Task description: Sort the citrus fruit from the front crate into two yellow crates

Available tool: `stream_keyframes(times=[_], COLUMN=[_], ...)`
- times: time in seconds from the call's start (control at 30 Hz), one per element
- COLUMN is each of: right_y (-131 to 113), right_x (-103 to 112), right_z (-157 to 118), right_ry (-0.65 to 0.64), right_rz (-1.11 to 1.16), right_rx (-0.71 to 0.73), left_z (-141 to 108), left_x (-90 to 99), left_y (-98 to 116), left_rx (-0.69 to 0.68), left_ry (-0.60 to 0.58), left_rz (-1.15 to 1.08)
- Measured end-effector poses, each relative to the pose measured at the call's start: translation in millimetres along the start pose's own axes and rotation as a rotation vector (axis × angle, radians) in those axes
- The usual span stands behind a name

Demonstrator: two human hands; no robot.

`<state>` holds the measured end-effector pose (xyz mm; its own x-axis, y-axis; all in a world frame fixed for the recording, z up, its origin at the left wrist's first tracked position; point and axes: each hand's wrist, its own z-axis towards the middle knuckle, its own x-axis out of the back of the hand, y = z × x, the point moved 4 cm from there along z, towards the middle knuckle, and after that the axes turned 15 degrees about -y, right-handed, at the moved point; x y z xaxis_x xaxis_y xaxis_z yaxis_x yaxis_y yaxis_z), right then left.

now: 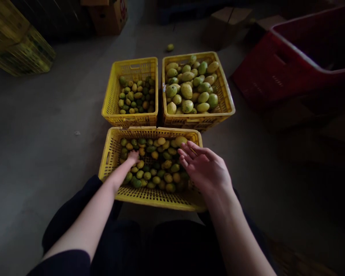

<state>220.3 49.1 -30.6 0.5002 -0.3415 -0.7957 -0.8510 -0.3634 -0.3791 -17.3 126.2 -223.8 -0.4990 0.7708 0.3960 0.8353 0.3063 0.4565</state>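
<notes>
A yellow slatted crate (158, 198) stands in front of me, between my knees, with many small green and yellow lemons (156, 180) in its bottom. My left hand (133, 156) reaches down into its left side and touches the lemons. Its fingers look apart, and part of them is hard to make out in the dim light. Over the right side of the same crate, my right hand (204, 166) is turned palm up with its fingers stretched out and nothing in it. A larger pale lemon (181, 141) lies by its fingertips, at the far right corner.
Behind stand two more yellow crates: the left crate (107, 103) holds small lemons, the right crate (226, 101) is heaped with larger ones. One lemon (170, 47) lies on the floor. A red bin (264, 73) is at right, cardboard boxes (106, 17) and stacked crates (23, 50) farther back.
</notes>
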Motion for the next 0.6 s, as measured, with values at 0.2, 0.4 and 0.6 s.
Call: stream_keyframes(times=[0.2, 0.4, 0.6], right_y=[20, 55, 46], right_x=[-5, -30, -37], right_z=[9, 16, 17], right_ry=[0.028, -0.049, -0.05], right_rz=[-0.143, -0.168, 0.042], right_rx=[-0.026, -0.281, -0.161], left_z=[-56, -182, -148], left_x=[55.4, 112.4, 107.6], left_y=[51, 126, 86], left_rx=[-0.04, -0.554, -0.342], left_ry=[-0.183, -0.15, 0.029], left_rz=[0.245, 0.201, -0.214])
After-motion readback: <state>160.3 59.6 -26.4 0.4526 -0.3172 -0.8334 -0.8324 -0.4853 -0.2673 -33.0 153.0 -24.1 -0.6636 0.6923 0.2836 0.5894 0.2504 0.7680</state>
